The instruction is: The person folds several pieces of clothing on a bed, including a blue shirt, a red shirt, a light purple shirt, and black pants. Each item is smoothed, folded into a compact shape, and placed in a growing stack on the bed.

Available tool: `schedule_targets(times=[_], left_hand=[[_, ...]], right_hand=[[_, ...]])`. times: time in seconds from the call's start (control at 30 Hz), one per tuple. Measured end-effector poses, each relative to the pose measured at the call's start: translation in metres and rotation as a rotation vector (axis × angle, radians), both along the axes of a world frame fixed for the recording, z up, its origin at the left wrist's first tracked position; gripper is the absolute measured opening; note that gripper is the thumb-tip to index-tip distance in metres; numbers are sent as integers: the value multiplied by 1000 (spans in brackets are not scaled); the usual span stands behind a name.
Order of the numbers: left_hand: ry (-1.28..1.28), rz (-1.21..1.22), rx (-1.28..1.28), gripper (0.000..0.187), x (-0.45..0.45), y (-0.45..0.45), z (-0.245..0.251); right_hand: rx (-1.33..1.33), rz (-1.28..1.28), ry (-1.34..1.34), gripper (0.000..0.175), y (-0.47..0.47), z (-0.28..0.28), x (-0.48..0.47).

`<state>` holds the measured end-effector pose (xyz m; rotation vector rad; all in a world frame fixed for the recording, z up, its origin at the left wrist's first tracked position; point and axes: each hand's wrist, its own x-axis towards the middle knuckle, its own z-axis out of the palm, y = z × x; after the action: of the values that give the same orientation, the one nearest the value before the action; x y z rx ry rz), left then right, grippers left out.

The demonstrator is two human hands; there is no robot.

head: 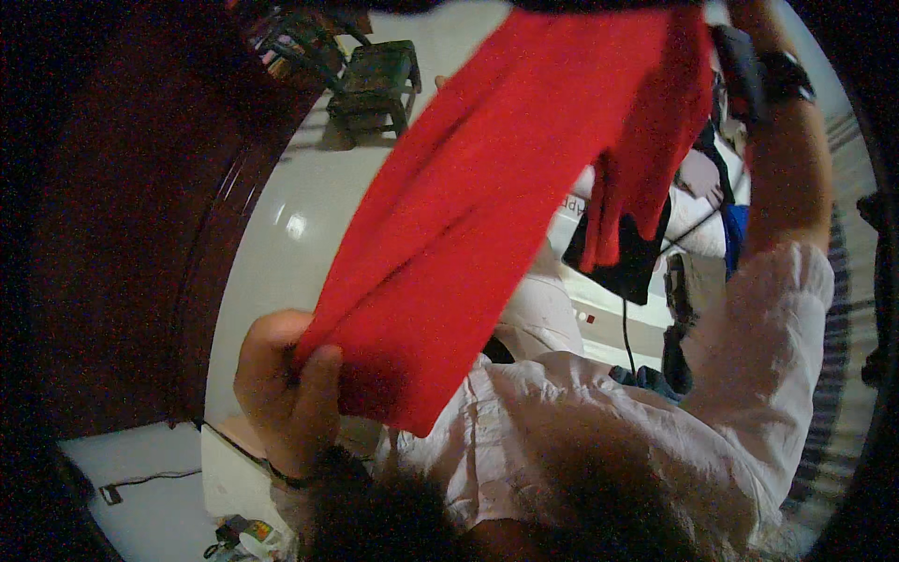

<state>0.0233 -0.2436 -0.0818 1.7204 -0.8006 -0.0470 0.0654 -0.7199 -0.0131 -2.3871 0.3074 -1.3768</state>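
Observation:
A red cloth garment is stretched slantwise across the view, from the top edge down to the lower left. My left hand pinches its lower end between thumb and fingers, and a dark band circles that wrist. A second narrow flap of the red cloth hangs down on the right side. My right forearm, wearing a dark wristwatch, reaches up past the top edge. The right hand itself is out of view. Part of my white shirt shows below the garment.
A dark green stool stands on the glossy pale floor. To the left rises a dark maroon surface. Behind the garment lie a black cloth and other fabrics, crossed by a thin cable. Small items sit at lower left.

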Motion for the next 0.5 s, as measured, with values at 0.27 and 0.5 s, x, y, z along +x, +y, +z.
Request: schedule_targets(times=[0.27, 0.5], left_hand=[[593, 326, 92, 10, 10, 96, -101], [630, 427, 443, 19, 27, 206, -207]], right_hand=[[337, 374, 212, 33, 86, -137, 128], [441, 448, 692, 35, 130, -189, 33]])
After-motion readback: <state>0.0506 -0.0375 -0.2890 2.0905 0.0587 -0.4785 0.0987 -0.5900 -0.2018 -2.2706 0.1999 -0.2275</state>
